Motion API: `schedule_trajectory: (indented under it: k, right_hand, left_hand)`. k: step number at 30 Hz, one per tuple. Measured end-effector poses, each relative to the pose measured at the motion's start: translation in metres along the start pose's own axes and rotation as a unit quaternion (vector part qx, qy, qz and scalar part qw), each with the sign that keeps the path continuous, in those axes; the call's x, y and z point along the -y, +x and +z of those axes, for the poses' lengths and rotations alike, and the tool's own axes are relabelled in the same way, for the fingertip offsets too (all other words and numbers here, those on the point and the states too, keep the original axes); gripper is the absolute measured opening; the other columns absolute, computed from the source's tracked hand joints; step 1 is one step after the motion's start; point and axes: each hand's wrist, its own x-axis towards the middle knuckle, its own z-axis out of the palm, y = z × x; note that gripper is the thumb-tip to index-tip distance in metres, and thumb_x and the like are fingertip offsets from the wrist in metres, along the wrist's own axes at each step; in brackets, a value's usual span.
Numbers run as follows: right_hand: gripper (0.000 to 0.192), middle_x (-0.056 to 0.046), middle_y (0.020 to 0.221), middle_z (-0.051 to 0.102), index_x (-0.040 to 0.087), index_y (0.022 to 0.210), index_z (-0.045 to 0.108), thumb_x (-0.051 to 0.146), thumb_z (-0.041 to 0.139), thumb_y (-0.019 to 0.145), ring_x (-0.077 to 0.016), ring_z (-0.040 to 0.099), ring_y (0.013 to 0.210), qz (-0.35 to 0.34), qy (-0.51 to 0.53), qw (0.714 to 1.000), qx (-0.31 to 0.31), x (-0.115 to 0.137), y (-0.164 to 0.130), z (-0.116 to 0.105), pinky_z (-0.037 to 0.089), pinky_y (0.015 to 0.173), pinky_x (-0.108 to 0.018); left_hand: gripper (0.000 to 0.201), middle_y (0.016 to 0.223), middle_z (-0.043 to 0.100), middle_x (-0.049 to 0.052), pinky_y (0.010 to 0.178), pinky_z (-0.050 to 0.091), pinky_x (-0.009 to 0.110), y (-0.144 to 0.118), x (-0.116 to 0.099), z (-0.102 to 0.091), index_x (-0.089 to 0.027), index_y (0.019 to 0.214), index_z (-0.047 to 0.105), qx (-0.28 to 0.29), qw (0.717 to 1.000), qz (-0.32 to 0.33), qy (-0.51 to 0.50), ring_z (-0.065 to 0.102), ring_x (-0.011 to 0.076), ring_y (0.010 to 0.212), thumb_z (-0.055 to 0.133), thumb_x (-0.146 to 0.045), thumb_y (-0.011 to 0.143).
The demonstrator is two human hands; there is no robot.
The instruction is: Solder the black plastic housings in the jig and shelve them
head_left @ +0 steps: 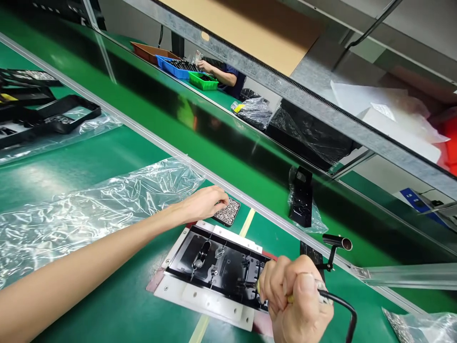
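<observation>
My left hand (209, 202) is over a small black tray (232, 217) heaped with tiny silvery metal parts. Its fingers are bent together at the tray's edge; whatever they pinch is hidden. My right hand (298, 295) is wrapped round a corded soldering iron (253, 285), whose dark tip points left over a black plastic panel (228, 267). Whether the tip touches the panel, I cannot tell. That panel, with moulded ribs and posts, lies in a white fixture (205, 299). Out of the handle's rear runs a black cable (348, 305).
A metal tube holder (337, 242) stands behind my right hand. Clear plastic film (117, 195) covers the left bench. Beyond the aluminium rail lies another black panel (302, 197). Black frames (67, 114) sit far left. Across the line, a co-worker's hand (204, 66) is near coloured bins.
</observation>
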Motion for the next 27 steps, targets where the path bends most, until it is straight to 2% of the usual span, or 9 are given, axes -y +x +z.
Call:
schedule_trajectory:
  k: [3,8,17,20,24,27]
  right_hand:
    - [0.031,0.006,0.049,0.031,0.021,0.072,0.044,0.029,0.035,0.101,-0.0076,0.03,0.04,-0.015,-0.004,1.0,0.008,-0.003,-0.003,0.0,0.027,0.038,-0.02]
    - [0.029,0.006,0.05,0.03,0.021,0.072,0.043,0.025,0.035,0.099,-0.0068,0.029,0.041,-0.032,0.005,0.999,0.004,-0.005,-0.005,0.002,0.024,0.038,-0.019]
    - [0.026,0.005,0.053,0.033,0.021,0.075,0.045,0.025,0.035,0.099,-0.0071,0.031,0.044,-0.024,0.013,0.999,0.022,-0.007,-0.008,-0.004,0.027,0.041,-0.019]
    - [0.026,0.005,0.052,0.034,0.021,0.074,0.045,0.025,0.036,0.098,-0.0071,0.031,0.044,-0.023,0.004,1.0,0.018,-0.005,-0.007,-0.002,0.027,0.041,-0.019]
    - [0.029,0.006,0.049,0.031,0.02,0.07,0.043,0.025,0.038,0.098,-0.0063,0.029,0.04,-0.02,-0.009,1.0,-0.015,-0.001,-0.003,0.005,0.027,0.038,-0.018]
    - [0.033,0.007,0.046,0.029,0.02,0.066,0.041,0.03,0.043,0.097,-0.0058,0.028,0.038,0.009,-0.007,1.0,-0.022,0.004,0.003,0.007,0.028,0.036,-0.017]
  left_hand:
    - [0.021,0.1,0.073,0.005,0.091,0.049,0.031,0.011,0.003,0.013,-0.018,0.099,0.074,0.007,0.999,0.031,-0.004,0.064,0.0219,0.104,0.053,-0.019,0.098]
    - [0.018,0.095,0.071,0.004,0.089,0.047,0.031,0.025,0.002,0.023,-0.019,0.093,0.074,0.016,0.998,0.067,0.004,0.062,0.0213,0.1,0.055,-0.017,0.095]
    - [0.019,0.085,0.067,0.006,0.077,0.043,0.031,0.029,0.0,0.035,-0.018,0.08,0.072,0.001,0.999,0.052,0.014,0.057,0.0226,0.092,0.056,-0.018,0.091]
    - [0.018,0.085,0.068,0.006,0.078,0.044,0.031,0.028,-0.002,0.033,-0.017,0.079,0.071,-0.001,0.999,0.043,0.003,0.058,0.0226,0.092,0.056,-0.016,0.089]
    - [0.015,0.086,0.071,0.006,0.08,0.046,0.031,0.024,-0.008,0.021,-0.016,0.08,0.071,-0.01,0.999,0.012,-0.03,0.062,0.0233,0.095,0.057,-0.014,0.085]
    - [0.014,0.08,0.072,0.003,0.071,0.047,0.026,0.015,-0.021,0.008,-0.016,0.081,0.07,-0.001,0.996,-0.017,-0.084,0.066,0.0176,0.08,0.056,-0.015,0.083]
